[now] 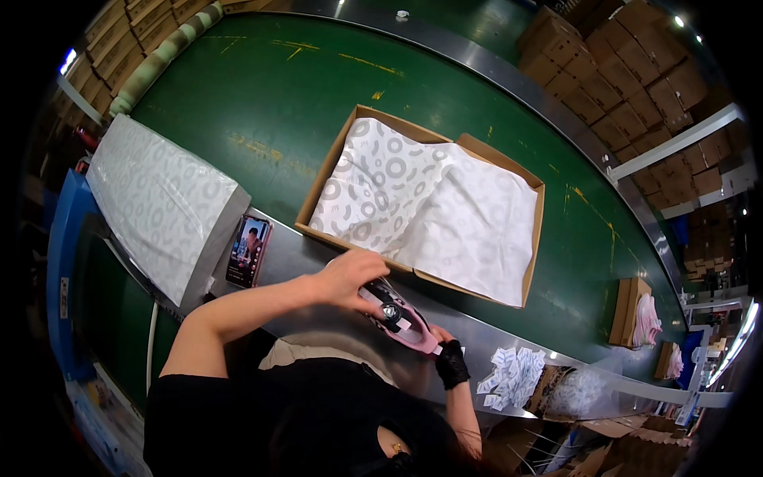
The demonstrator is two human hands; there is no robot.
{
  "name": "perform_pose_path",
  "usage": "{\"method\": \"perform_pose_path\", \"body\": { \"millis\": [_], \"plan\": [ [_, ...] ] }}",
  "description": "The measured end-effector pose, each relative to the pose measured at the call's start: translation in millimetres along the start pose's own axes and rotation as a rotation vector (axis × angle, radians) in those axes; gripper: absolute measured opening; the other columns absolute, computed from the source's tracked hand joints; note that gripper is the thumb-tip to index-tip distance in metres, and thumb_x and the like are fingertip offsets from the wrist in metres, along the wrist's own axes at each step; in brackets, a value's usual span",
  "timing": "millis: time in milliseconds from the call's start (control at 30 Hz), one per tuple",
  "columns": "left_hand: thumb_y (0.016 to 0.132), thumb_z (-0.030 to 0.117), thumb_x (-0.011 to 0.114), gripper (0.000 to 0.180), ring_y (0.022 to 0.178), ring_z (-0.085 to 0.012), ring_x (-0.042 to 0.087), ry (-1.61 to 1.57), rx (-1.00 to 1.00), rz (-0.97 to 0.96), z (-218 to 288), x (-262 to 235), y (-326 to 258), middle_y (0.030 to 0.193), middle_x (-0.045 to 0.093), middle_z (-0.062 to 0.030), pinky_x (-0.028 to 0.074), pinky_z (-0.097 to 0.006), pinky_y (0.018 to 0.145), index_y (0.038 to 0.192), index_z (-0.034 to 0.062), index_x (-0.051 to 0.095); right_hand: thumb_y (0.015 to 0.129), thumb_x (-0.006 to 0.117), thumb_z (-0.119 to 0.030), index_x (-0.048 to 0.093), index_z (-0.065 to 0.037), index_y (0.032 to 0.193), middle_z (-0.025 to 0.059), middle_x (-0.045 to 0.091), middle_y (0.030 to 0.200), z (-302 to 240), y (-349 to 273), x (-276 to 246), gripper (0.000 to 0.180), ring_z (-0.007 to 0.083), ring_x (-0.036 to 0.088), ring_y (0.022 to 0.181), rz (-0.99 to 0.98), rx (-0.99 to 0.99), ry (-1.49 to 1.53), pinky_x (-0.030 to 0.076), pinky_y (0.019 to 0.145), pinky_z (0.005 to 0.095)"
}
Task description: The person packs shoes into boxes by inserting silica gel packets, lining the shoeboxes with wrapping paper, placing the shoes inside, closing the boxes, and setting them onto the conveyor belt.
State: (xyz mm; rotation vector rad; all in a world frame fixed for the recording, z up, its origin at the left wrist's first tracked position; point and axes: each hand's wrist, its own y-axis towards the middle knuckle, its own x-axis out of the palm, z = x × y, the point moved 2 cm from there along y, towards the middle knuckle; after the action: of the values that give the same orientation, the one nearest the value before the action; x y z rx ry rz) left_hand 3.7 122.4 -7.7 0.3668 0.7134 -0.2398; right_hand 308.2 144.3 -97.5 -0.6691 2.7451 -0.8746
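Observation:
A pink and black shoe is between my two hands at the metal edge of the belt. My left hand is closed round its dark front end. At the pink heel end, my right hand, in a black fingerless glove, has its fingers closed on the shoe. Just beyond them on the green belt lies an open cardboard box. White wrapping paper with grey ring patterns spreads over its inside and covers whatever is beneath.
A phone stands by a tall stack of patterned paper at left. Right of me are a pile of small white packets and a clear plastic bag. Farther right, a small box holds pink items. Cartons are stacked behind.

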Motion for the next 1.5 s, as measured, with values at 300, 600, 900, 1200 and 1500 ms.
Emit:
{"method": "perform_pose_path", "body": {
  "millis": [300, 600, 900, 1200, 1500],
  "plan": [
    [0.052, 0.017, 0.081, 0.067, 0.090, -0.0124, 0.053, -0.557, -0.565, 0.181, 27.8, -51.7, -23.3, 0.100, 0.058, -0.0076, 0.043, -0.028, 0.081, 0.110, 0.0017, 0.050, 0.081, 0.054, -0.025, 0.046, 0.001, 0.113, 0.0047, 0.055, 0.080, -155.5, -31.4, 66.2, 0.042, 0.0104, 0.049, 0.065, -0.300, -0.306, 0.214, 0.041, 0.063, 0.0249],
    [0.058, 0.028, 0.077, 0.065, 0.088, -0.0142, 0.054, -0.536, -0.661, 0.509, 5.5, -81.8, -3.3, 0.098, 0.058, -0.0092, 0.042, -0.027, 0.080, 0.108, -0.0025, 0.050, 0.079, 0.052, -0.010, 0.048, 0.001, 0.113, 0.0083, 0.056, 0.089, -168.2, -38.7, 82.3, 0.036, 0.0132, 0.053, 0.077, -0.407, -0.385, 0.129, 0.042, 0.069, 0.0244],
    [0.072, 0.050, 0.062, 0.075, 0.092, -0.0207, 0.053, -0.900, -1.054, 0.633, -120.0, 3.1, 77.3, 0.105, 0.054, -0.0176, 0.044, -0.033, 0.077, 0.112, -0.0109, 0.044, 0.083, 0.055, -0.018, 0.048, -0.001, 0.113, 0.0077, 0.058, 0.095, -87.4, -5.7, 50.1, 0.035, 0.0138, 0.055, 0.081, -0.187, -0.119, 0.123, 0.044, 0.067, 0.0243],
    [0.086, 0.039, 0.047, 0.058, 0.089, -0.0243, 0.056, -1.198, -0.860, 0.271, -67.9, 3.9, 84.6, 0.101, 0.053, -0.0166, 0.050, -0.034, 0.071, 0.123, -0.0035, 0.033, 0.074, 0.063, -0.019, 0.050, -0.004, 0.107, 0.0082, 0.054, 0.101, -104.9, 61.4, 13.3, 0.038, 0.0215, 0.052, 0.091, 0.408, -0.153, 0.414, 0.044, 0.071, 0.0337],
    [0.088, 0.041, 0.035, 0.053, 0.099, -0.0407, 0.045, -0.177, -0.845, 0.592, -81.8, -31.0, 3.9, 0.100, 0.050, -0.0310, 0.036, -0.040, 0.087, 0.105, -0.0077, 0.049, 0.063, 0.049, 0.004, 0.039, -0.013, 0.124, 0.0171, 0.033, 0.131, -108.5, 82.3, 83.8, 0.065, 0.0352, 0.030, 0.119, 0.639, -1.005, -1.359, 0.028, 0.088, 0.0478]
  ]
}}
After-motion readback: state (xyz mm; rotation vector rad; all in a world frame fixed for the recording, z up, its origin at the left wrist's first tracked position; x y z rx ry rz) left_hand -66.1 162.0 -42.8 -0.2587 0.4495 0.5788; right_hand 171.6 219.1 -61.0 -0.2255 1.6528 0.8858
